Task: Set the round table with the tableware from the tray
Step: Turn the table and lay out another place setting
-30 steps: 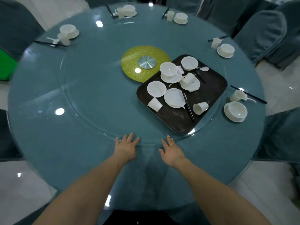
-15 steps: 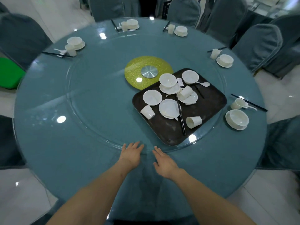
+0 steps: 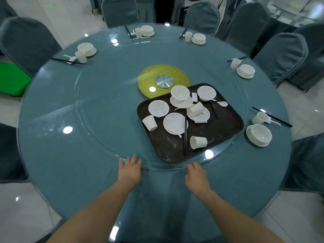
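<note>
A dark brown tray (image 3: 226, 127) lies on the glass turntable (image 3: 108, 109) of the round blue table (image 3: 57, 160), right of centre. It carries white bowls, saucers, cups lying on their sides, spoons and black chopsticks (image 3: 185, 135). One tipped cup (image 3: 198, 142) lies near the tray's front edge. My left hand (image 3: 130, 170) rests flat with straight fingers on the turntable's near rim. My right hand (image 3: 196, 174) touches the same rim, just below the tray's front corner. Neither hand holds anything.
Several place settings of bowl, saucer, cup and chopsticks stand round the table's edge, the nearest (image 3: 259, 135) at the right. A yellow-green disc (image 3: 145, 79) with a metal hub marks the centre. Blue-covered chairs (image 3: 280, 55) ring the table. A green object (image 3: 12, 78) sits at the left.
The tray has swung leftward and nearer with the turntable. My hands have moved apart along the rim. The view has pulled back and shows more of the chairs.
</note>
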`<state>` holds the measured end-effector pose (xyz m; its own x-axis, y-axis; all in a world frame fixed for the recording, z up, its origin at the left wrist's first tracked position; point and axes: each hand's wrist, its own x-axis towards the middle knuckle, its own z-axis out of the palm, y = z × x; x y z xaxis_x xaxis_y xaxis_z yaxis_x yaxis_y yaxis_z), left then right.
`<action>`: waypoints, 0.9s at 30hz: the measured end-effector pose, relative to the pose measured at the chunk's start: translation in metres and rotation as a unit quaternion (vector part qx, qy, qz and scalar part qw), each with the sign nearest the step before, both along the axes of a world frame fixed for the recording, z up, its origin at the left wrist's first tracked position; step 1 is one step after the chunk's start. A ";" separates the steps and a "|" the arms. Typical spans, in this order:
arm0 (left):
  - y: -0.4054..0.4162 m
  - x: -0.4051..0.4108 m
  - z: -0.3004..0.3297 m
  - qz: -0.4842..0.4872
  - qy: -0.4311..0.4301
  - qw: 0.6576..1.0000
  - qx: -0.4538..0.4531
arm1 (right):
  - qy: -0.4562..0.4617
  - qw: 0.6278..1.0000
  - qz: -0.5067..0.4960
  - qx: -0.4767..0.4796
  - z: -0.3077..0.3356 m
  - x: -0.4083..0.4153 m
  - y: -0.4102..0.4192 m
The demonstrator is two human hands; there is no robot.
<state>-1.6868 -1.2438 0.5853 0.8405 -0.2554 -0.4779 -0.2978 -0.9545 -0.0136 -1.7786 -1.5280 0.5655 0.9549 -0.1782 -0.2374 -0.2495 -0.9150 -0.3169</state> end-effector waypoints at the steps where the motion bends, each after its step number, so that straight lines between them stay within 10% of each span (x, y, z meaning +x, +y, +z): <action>1: 0.000 -0.001 0.000 0.002 -0.006 1.000 -0.002 | 0.007 1.000 -0.017 -0.012 -0.001 0.001 -0.005; 13: 0.005 -0.014 0.005 0.005 -0.134 0.986 -0.095 | 0.117 0.991 0.043 -0.047 0.000 0.003 0.006; 27: -0.006 -0.032 -0.002 -0.080 -0.078 0.985 -0.135 | 0.134 0.988 0.027 -0.071 0.011 0.004 -0.011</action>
